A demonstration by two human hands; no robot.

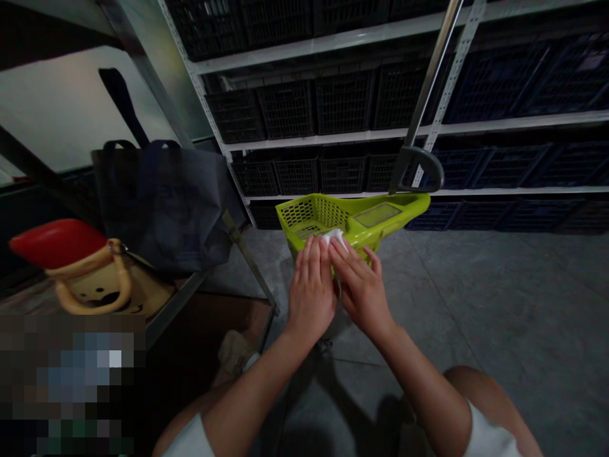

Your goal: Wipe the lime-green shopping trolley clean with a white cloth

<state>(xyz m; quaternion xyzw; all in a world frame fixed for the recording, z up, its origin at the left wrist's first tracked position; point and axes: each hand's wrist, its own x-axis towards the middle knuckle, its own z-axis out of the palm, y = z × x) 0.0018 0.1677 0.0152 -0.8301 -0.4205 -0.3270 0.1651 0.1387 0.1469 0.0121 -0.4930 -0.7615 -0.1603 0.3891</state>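
Observation:
My left hand (311, 289) and my right hand (360, 287) are side by side in the middle of the view, fingers pointing away from me. Their fingertips press together on a small white piece (332, 236), perhaps cloth or paper, at the near rim of a lime-green plastic basket (354, 219). The basket has mesh walls and a flat lid panel. A grey metal handle (419, 166) rises from it toward the top of the view. What else lies under my palms is hidden.
Metal shelving (394, 133) filled with dark plastic crates lines the back wall. At left a dark tote bag (164, 203) and a yellow jug with a red cap (90, 273) rest on a lower shelf. Grey concrete floor (514, 304) spreads to the right. My knees show below.

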